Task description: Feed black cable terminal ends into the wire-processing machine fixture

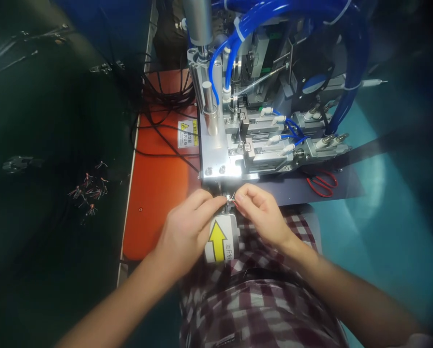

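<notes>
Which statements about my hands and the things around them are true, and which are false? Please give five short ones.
1. The left hand and right hand are both at a small part. True.
2. The arrow is red. False: it is yellow.
3. The scattered parts lie on the orange plate. False: they lie left of it.
4. The hoses are blue. True.
5. The red-handled tool is in the right hand. False: it lies beyond it, to the right.
</notes>
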The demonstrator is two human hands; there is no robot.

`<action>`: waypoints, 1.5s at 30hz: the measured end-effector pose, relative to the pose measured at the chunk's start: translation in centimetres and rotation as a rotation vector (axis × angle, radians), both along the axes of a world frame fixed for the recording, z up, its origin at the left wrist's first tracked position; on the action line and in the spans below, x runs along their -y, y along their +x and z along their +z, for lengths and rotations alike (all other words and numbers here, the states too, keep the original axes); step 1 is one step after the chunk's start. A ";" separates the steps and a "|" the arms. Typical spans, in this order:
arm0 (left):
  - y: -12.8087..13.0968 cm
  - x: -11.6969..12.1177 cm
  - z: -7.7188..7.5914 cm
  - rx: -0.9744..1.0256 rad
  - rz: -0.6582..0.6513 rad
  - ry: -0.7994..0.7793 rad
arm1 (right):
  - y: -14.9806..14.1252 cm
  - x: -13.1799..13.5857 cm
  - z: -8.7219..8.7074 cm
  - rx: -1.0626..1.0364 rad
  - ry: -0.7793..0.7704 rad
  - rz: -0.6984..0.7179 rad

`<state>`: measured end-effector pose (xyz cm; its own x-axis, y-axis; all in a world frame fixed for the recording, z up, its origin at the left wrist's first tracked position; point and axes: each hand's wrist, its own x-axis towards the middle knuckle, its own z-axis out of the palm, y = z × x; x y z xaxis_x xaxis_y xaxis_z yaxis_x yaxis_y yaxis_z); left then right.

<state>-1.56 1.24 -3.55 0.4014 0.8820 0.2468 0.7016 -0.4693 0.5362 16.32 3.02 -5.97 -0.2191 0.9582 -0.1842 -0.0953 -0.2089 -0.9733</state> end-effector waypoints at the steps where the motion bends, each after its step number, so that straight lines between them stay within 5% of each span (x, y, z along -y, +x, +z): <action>1: -0.1 -0.2 -0.2 -0.018 -0.007 0.007 | -0.2 0.0 -0.2 -0.003 -0.010 -0.016; 19: 0.0 -0.6 -0.4 -0.186 -0.021 0.093 | -0.7 -0.1 -1.1 0.045 -0.001 -0.040; 45: -0.2 -0.5 -0.7 -0.150 -0.002 0.039 | -0.9 0.1 -1.0 0.126 0.020 -0.075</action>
